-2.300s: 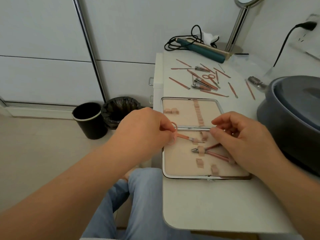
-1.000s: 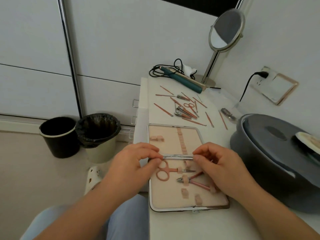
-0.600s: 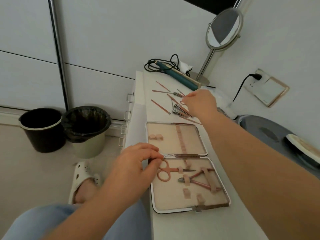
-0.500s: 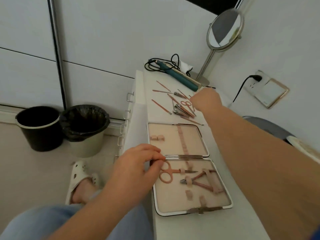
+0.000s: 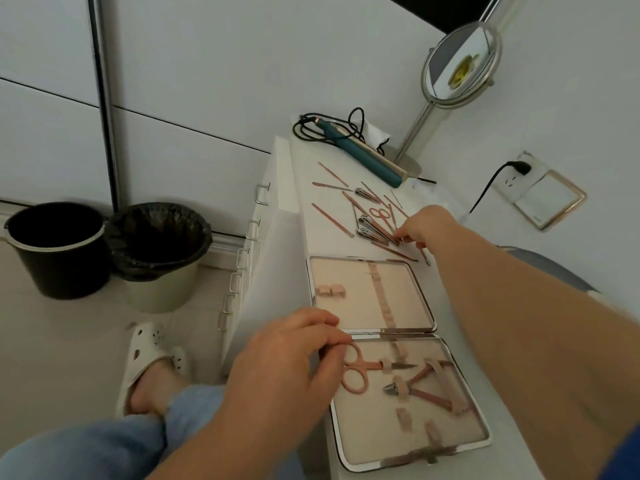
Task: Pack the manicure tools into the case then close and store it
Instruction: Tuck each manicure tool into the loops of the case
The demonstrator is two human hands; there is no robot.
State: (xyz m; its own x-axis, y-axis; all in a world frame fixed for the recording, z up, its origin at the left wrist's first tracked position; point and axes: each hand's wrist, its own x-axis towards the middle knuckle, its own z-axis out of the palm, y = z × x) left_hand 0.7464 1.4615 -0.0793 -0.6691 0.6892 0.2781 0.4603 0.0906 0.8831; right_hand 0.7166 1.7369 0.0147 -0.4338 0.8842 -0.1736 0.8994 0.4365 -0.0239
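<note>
**Case open on tabletop, two tools strapped in**

Case [image 5: 372, 296] lies open flat on the white tabletop [image 5: 298, 237]. Near half holds pink scissors [image 5: 360, 370] and nippers [image 5: 420, 386] under straps. Left hand [image 5: 287, 362]: fingers curled, tips resting at the case's hinge edge. Right hand [image 5: 424, 225]: reached among the loose tools [image 5: 372, 225] beyond the case, pinching one thin tool.

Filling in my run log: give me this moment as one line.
stage: packing | case: open | strapped in: scissors, nippers | right hand: at loose tools | left hand: at case's left edge, by scissors
</note>
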